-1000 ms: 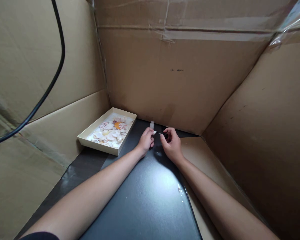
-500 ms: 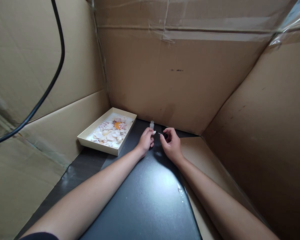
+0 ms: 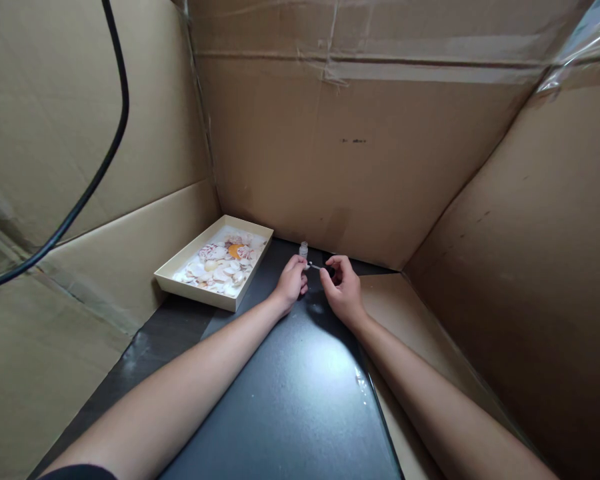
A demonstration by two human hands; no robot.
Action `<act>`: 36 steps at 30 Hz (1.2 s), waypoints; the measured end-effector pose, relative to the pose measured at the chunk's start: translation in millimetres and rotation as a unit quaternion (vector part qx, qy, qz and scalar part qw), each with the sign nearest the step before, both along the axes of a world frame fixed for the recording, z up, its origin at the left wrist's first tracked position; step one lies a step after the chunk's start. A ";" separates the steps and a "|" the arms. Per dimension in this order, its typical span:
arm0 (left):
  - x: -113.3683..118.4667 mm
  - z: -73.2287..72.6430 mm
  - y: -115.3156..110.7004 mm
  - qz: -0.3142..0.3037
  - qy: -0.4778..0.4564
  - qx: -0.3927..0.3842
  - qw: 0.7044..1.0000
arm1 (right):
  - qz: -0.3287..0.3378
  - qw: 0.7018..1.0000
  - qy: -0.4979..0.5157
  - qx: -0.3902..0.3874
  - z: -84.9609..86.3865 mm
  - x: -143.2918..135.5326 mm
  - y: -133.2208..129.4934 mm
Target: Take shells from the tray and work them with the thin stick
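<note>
Evidently under way: your left hand (image 3: 291, 281) pinches a small white object (image 3: 307, 267), and your right hand (image 3: 344, 288) holds a thin grey tool (image 3: 315, 267) right at it. Small clear bottle (image 3: 304, 249) upright just beyond; how much remains, can't tell.

Taped cardboard walls (image 3: 360, 173) behind and beside dark tabletop (image 3: 260, 407); white glare (image 3: 325, 353); black cable (image 3: 125, 100).

Table: dark brown, its matt top showing at my left (image 3: 165, 333)
Panel (image 3: 290, 400): glossy and near-black, spread flat in front of me
Tray (image 3: 200, 294): shallow, cream, at my far left, set at an angle
Bottle (image 3: 304, 249): small, clear, upright near the far edge, its foot hidden from me
</note>
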State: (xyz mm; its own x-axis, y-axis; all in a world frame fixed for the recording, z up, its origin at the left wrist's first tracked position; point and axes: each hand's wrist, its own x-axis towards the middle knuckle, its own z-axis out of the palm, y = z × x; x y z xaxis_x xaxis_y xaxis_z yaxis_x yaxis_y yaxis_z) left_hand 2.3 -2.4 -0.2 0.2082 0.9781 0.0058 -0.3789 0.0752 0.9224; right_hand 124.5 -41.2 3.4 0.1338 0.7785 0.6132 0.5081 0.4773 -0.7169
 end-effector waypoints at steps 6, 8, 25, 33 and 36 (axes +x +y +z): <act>-0.5 0.9 -1.0 0.000 0.001 0.003 1.000 | 0.003 1.000 -0.003 0.002 -0.9 -0.4 0.5; -0.4 0.9 -0.9 0.002 0.003 0.004 1.000 | -0.004 1.000 -0.006 0.001 -1.5 -0.2 0.9; -0.4 -0.8 -0.3 0.005 -0.013 -0.001 1.000 | -0.002 1.000 -0.006 -0.006 -0.6 -0.3 0.3; 0.4 -2.9 1.2 0.012 -0.020 -0.004 1.000 | 0.008 1.000 0.001 0.003 -1.1 0.4 0.6; 0.7 -3.4 1.2 0.015 -0.022 -0.008 1.000 | 0.005 1.000 -0.005 -0.002 -1.2 0.2 0.2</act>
State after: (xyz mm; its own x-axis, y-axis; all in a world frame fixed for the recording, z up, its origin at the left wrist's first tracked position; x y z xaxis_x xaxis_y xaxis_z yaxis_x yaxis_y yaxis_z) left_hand 3.0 -1.2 -3.5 0.1778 0.9841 -0.0025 -0.4206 0.0783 0.9039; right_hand 124.7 -41.0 2.3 0.1202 0.7826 0.6108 0.5098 0.4793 -0.7144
